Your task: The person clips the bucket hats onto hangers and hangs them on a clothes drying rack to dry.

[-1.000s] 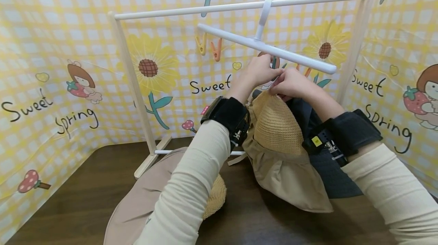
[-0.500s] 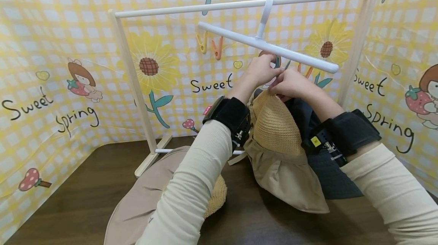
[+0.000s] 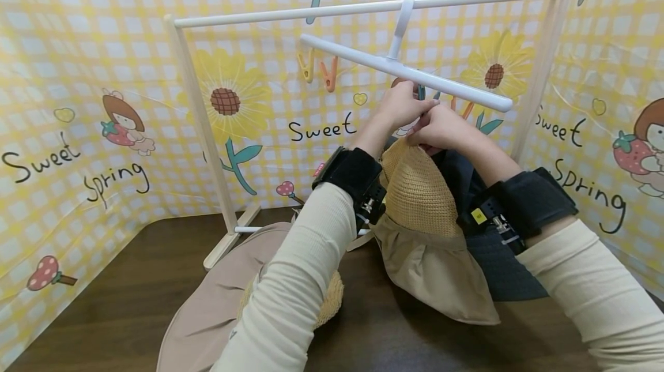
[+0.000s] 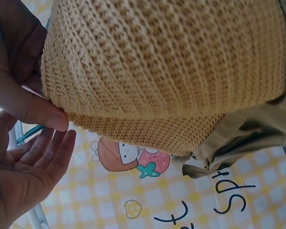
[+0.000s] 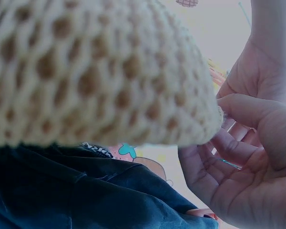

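In the head view, a straw-coloured knitted hat (image 3: 421,190) with a khaki fabric brim (image 3: 430,271) hangs tilted below a white hanger (image 3: 373,63). My right hand (image 3: 443,127) pinches the hat's top edge between thumb and fingers; the right wrist view shows this hand (image 5: 257,157) beside the knit. My left hand (image 3: 402,106) is just under the hanger bar, thumb and index finger around a teal clip (image 3: 421,92); the fingertip contact is partly hidden. In the left wrist view, the left hand (image 4: 31,176) lies just below the right hand's thumb, with the teal clip (image 4: 31,134) partly behind its fingers.
The hanger hooks on the white rail (image 3: 290,12) of a wooden rack. Yellow (image 3: 306,66) and orange (image 3: 329,75) clips hang on its left, another orange clip (image 3: 467,109) on its right. A dark hat (image 3: 510,268) lies behind; a pink-brimmed hat (image 3: 207,308) lies front left.
My left hand has shifted slightly to the right, its thumb now further over my right hand's fingers. The right hand and the hat stay nearly still.
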`<state>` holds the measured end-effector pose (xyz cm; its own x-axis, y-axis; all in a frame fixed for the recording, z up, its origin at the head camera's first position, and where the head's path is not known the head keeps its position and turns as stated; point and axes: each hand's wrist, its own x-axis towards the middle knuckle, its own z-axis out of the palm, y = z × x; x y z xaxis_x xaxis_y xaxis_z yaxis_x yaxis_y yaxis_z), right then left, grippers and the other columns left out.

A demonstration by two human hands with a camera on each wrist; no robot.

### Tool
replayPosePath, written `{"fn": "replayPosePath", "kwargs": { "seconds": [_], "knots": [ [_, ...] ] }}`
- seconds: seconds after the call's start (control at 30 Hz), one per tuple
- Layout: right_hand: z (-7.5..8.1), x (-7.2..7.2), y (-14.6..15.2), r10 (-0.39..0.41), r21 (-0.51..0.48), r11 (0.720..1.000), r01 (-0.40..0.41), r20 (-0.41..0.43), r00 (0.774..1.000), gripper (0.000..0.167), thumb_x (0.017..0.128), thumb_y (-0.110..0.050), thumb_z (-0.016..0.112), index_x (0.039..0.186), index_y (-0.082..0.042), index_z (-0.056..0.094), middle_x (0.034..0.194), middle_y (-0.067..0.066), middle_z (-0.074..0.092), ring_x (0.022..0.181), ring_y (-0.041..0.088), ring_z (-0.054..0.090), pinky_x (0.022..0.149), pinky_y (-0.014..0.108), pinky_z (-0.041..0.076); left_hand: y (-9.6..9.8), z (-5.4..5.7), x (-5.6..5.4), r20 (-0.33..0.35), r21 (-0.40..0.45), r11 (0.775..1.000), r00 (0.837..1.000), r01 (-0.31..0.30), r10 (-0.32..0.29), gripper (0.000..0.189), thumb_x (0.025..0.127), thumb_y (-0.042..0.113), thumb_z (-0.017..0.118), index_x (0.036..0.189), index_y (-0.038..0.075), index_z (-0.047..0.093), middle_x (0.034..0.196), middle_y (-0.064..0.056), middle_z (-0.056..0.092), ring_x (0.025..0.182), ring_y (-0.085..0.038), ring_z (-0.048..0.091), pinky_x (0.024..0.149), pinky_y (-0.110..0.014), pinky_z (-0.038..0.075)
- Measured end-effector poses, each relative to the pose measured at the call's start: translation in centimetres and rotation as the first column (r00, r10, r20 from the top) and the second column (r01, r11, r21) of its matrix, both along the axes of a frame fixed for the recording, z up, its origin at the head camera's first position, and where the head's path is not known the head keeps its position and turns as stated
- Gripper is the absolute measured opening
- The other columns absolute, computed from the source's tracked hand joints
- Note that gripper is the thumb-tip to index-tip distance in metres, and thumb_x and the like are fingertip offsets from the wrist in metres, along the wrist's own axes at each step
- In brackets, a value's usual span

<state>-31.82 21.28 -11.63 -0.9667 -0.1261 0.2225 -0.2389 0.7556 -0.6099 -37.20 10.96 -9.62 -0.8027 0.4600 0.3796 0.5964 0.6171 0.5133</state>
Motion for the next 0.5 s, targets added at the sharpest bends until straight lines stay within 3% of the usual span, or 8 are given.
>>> {"fn": "replayPosePath", "kwargs": {
  "seconds": [0.37, 0.5],
  "knots": [
    [-0.28, -0.23, 0.12, -0.009, 0.006, 1.000, 0.009, 0.021, 1.000, 0.026, 0.087, -0.017, 0.060, 0.098, 0.006, 0.066, 0.056, -0.005, 0.057, 0.054, 0.006, 0.056, 0.056, 0.023, 0.050, -0.26, -0.37, 0.41, -0.016, 0.048, 0.999, 1.000, -0.022, 0.023, 0.026, 0.092, 0.036, 0.057, 0.082, 0.015, 0.045, 0.079, 0.001, 0.044, 0.063, -0.012, 0.039, 0.057, -0.020, 0.031],
    [-0.28, -0.20, 0.15, -0.022, 0.017, 1.000, 0.022, 0.030, 0.999, 0.031, 0.088, -0.019, 0.060, 0.104, 0.007, 0.066, 0.059, -0.005, 0.059, 0.056, 0.005, 0.057, 0.058, 0.023, 0.052, -0.25, -0.40, 0.35, -0.037, 0.065, 0.998, 0.999, -0.018, 0.020, 0.025, 0.091, 0.035, 0.059, 0.082, 0.015, 0.046, 0.076, 0.002, 0.045, 0.063, -0.011, 0.041, 0.057, -0.020, 0.032]
  ]
}}
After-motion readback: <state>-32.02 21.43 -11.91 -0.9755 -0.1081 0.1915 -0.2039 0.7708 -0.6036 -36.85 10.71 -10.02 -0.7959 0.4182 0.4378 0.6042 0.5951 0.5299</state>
